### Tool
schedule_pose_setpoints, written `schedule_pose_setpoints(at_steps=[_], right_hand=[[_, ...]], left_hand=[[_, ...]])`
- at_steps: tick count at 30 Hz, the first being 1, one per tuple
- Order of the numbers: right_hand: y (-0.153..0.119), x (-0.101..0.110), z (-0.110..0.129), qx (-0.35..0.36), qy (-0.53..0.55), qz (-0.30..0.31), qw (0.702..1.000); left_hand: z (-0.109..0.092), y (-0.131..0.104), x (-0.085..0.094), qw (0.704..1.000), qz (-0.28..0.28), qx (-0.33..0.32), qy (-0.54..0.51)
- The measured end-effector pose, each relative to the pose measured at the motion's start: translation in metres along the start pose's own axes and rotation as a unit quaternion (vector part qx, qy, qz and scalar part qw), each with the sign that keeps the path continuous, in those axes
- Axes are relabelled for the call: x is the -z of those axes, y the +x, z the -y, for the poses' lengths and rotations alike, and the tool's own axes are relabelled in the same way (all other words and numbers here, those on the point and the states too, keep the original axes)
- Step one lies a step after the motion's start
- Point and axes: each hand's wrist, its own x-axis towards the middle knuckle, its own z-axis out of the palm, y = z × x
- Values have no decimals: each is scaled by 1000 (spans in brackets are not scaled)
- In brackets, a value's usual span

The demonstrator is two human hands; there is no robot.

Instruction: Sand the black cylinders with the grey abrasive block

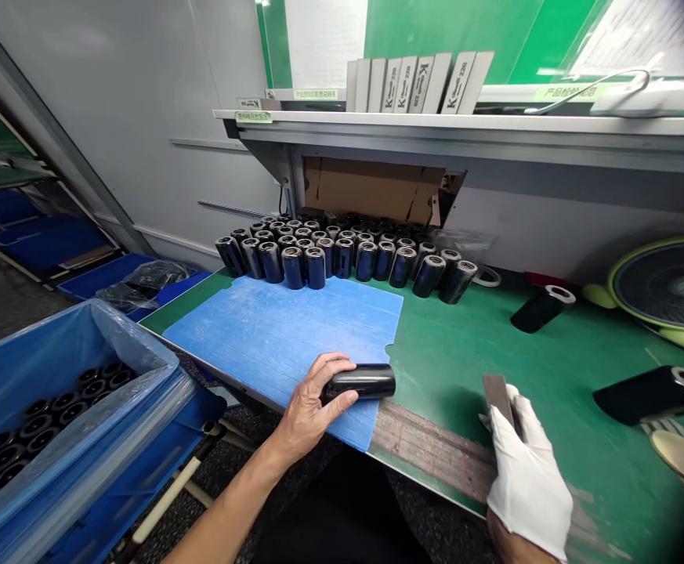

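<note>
- left hand [312, 403] grip closed around black cylinder [360, 382], lying on its side at near-right corner of blue mat [271, 329], long axis left-right
- right hand [526, 470], white glove, grip pinches flat grey strip [499, 395], right of cylinder, apart
- upright cylinder cluster [342, 254] behind mat; nothing between hands
- blue bin [53, 376] left of mat, off counter [465, 368]

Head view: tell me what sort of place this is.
Probably a factory workstation. Dozens of identical glossy black cylinders stand massed on the green bench mat, a lined blue plastic bin holds more, and the bare left hand holds one on a blue sheet.
</note>
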Motion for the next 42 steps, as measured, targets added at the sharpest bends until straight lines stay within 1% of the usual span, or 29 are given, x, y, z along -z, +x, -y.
schedule_pose_setpoints(at_steps=[5, 7, 10, 13, 18, 20, 21, 23, 24, 25, 27, 28, 30, 33, 37, 39, 42], right_hand=[[1, -1, 1, 17, -4, -6, 1000], [1, -1, 1, 12, 2, -4, 1000], [2, -1, 0, -4, -2, 0, 1000], [1, -2, -3, -10, -10, 2, 1000], [-1, -3, -6, 27, -14, 3, 1000], [-1, -3, -3, 12, 0, 8, 1000], [0, -3, -1, -8, 16, 10, 1000], [1, -2, 4, -53, 54, 14, 997], [2, -2, 6, -67, 67, 14, 995], [3, -1, 9, -75, 74, 14, 994], [5, 0, 13, -76, 80, 9, 994], [7, 1, 14, -76, 83, 6, 994], [10, 4, 18, -89, 94, -1, 992], [12, 6, 23, -114, 109, -8, 987], [13, 7, 25, -121, 117, -9, 986], [12, 6, 24, -119, 120, -9, 986], [12, 6, 23, -115, 123, -6, 986]], left_hand=[[-1, 1, 3, 1000, 9, 6, -20], [-3, 3, 1, 999, -10, 26, -28], [-4, 5, -2, 995, -42, 81, -29], [-1, 4, -5, 990, -57, 125, -15], [2, 2, -8, 988, -54, 135, -48], [-2, 5, -6, 986, -58, 142, -65], [-6, 7, -5, 982, -64, 155, -86], [-14, 12, -3, 961, -70, 200, -175], [-17, 14, -3, 942, -66, 226, -241], [-21, 16, -3, 915, -56, 249, -311], [-25, 18, -5, 860, -26, 276, -428], [-26, 18, -8, 839, -10, 282, -465], [-27, 16, -14, 813, 12, 289, -505], [-26, 15, -24, 793, 14, 300, -531], [-22, 25, -35, 775, -7, 301, -555], [-19, 32, -40, 774, -12, 291, -563], [-15, 39, -45, 770, -16, 257, -584]])
